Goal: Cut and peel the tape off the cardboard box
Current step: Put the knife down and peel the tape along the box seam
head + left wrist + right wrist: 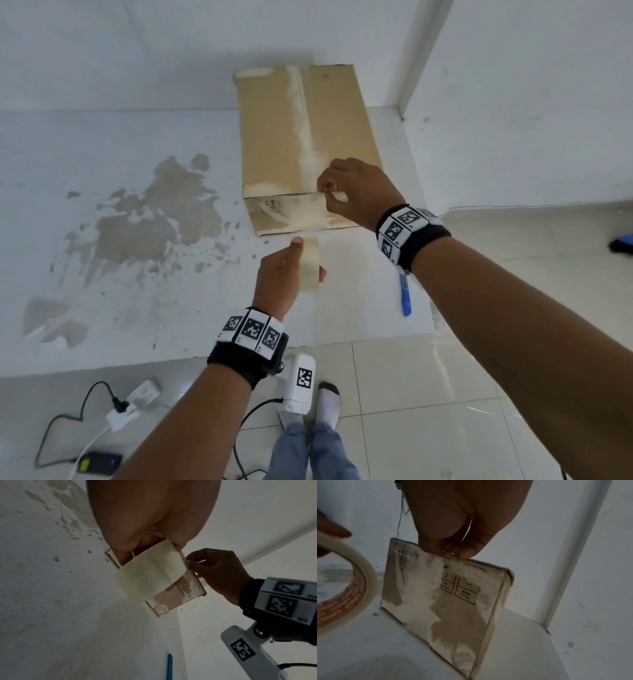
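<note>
A flat cardboard box [301, 137] with pale torn tape remnants lies on a white ledge [137, 308]. My right hand [330, 192] pinches a clear strip of tape at the box's near top edge, seen from below in the right wrist view as fingertips [464, 554] on the edge of the box [453, 608]. My left hand [308, 258] grips a pale roll of tape [311, 274] just in front of the box, thumb on top and fingers through the core. In the left wrist view the roll [149, 574] hides part of the box [171, 601].
A blue utility knife [405, 294] lies on the ledge under my right forearm, near its right edge. A white wall post [421, 51] rises right of the box. Worn brown patches [154, 222] mark the ledge on the left. A power strip and cables [133, 401] lie on the tiled floor below.
</note>
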### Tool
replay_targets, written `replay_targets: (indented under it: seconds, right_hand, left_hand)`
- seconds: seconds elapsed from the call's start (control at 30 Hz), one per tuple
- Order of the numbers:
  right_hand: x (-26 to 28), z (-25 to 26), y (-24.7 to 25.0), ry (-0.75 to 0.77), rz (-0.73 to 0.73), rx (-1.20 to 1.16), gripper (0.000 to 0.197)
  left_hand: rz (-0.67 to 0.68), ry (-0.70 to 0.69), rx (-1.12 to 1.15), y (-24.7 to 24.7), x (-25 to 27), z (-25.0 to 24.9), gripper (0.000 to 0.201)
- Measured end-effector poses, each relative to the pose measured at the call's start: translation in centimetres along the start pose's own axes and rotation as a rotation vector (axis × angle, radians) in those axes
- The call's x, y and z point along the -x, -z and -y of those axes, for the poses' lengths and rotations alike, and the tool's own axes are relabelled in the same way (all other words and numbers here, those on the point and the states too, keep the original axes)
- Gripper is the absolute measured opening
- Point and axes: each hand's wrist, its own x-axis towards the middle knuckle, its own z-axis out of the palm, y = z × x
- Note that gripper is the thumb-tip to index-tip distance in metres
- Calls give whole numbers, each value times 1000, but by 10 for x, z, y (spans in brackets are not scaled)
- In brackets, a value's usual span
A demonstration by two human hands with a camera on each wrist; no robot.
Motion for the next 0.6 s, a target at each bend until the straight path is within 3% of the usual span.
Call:
replay_targets:
  seconds: [0.37, 0.6]
  right_hand:
    - [-6, -2, -22, -9, 9, 58, 28]
    - [-5, -4, -19, -26, -25, -81, 19]
  left_hand:
    - [1, 49, 55, -1, -2, 2, 64]
    - [-6, 67, 66, -2, -5, 0, 64]
